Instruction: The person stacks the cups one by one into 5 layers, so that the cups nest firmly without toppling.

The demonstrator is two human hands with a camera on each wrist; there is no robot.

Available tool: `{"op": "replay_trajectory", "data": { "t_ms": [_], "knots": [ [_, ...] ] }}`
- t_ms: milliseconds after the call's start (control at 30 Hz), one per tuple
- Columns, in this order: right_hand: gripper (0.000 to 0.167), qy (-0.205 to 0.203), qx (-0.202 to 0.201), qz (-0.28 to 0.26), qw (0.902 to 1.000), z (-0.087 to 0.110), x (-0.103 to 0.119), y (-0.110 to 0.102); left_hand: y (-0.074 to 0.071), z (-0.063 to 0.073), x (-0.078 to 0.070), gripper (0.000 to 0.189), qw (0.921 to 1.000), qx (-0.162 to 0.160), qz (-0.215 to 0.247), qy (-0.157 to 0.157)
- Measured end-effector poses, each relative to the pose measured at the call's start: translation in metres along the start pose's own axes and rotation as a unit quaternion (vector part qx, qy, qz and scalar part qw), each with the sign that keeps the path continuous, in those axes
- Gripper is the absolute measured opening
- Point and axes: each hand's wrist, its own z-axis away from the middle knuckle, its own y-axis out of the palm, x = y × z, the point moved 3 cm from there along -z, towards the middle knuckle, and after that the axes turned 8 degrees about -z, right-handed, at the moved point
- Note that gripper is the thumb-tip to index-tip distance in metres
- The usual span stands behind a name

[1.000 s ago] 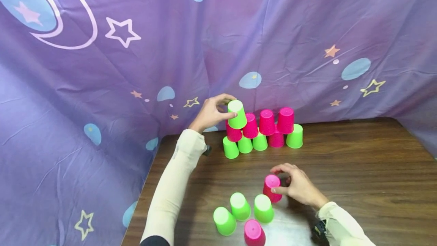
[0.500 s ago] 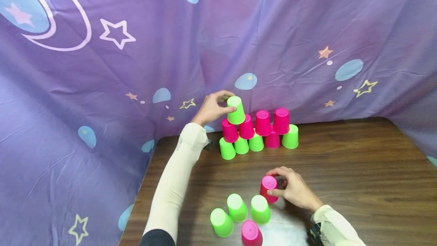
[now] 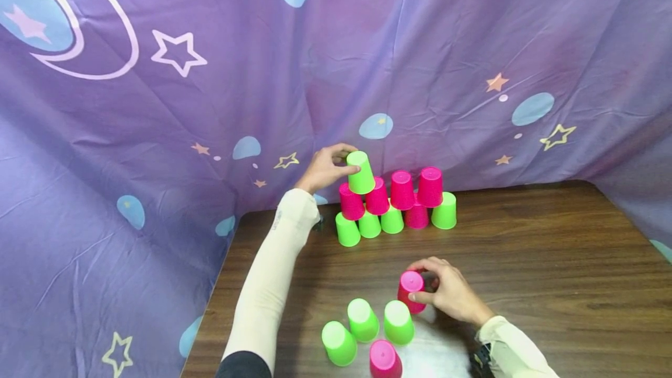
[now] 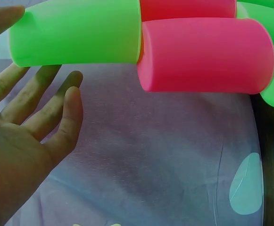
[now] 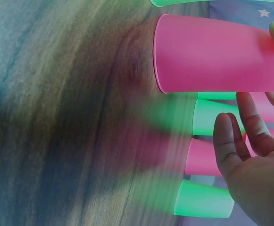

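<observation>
Since the previous frame, the left hand [image 3: 326, 169] is bringing the green cup [image 3: 360, 175] slightly lower over the upper pink row [image 3: 402, 190], while the right hand [image 3: 452, 293] is showing little shift. Left arm, in a cream sleeve [image 3: 268, 273], is reaching far forward across the desk [image 3: 525, 267]; its thumb and foremost fingers are pinching the green cup near its closed end, the ring and little fingers standing off, partly bent and spread. Right forearm is coming in from the lower right corner, thumb and fingers similarly pinching a pink cup [image 5: 217, 54] near its top, other fingers free of it. Both held cups are pointing mouth down, narrow end up, long axes roughly vertical. Green cup is sitting above the two leftmost pink cups, its rim appearing to meet their tops; whether it is bearing fully on them cannot be told. Pink cup is staying at the front, just beyond four loose cups [image 3: 363, 321]; contact with the desk is not clear. Surfaces are looking smooth and plain, one bright lime, the other hot pink, each tapering from a thin rim. Below the pink row, a five-cup bottom row [image 3: 392, 220] is standing inverted.
</observation>
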Motion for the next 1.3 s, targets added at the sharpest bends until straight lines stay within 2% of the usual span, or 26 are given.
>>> {"op": "replay_trajectory", "data": {
  "t_ms": [300,533,767,867,1000,1067,1133,1300],
  "knots": [
    [0.042,-0.003,-0.006,-0.001,1.0000,0.001,0.001,0.001,-0.002,0.001,0.000,0.050,0.9999,0.015,-0.002,-0.004],
    [0.043,-0.013,-0.008,0.008,0.9999,0.000,0.000,0.001,-0.006,0.016,0.014,0.052,0.9989,-0.002,0.047,0.002],
    [0.043,0.001,-0.011,0.007,0.9999,-0.002,-0.001,-0.001,-0.007,0.047,0.041,0.053,0.9971,-0.023,0.071,-0.010],
    [0.043,0.006,-0.010,0.005,0.9999,-0.004,-0.001,-0.001,-0.004,0.066,0.048,0.050,0.9967,-0.034,0.072,-0.016],
    [0.042,-0.003,-0.009,0.014,0.9999,-0.009,0.002,-0.004,0.007,0.093,0.053,0.043,0.9974,-0.038,0.060,-0.010],
    [0.042,-0.013,-0.008,0.023,0.9996,-0.014,0.004,-0.006,0.014,0.108,0.052,0.041,0.9980,-0.028,0.056,0.002],
    [0.042,-0.021,-0.008,0.032,0.9992,-0.019,0.007,-0.009,0.023,0.121,0.051,0.039,0.9982,-0.001,0.058,0.015],
    [0.042,-0.030,-0.002,0.045,0.9986,-0.036,0.014,-0.018,0.047,0.152,0.047,0.037,0.9917,0.107,0.061,0.037]
  ]
}}
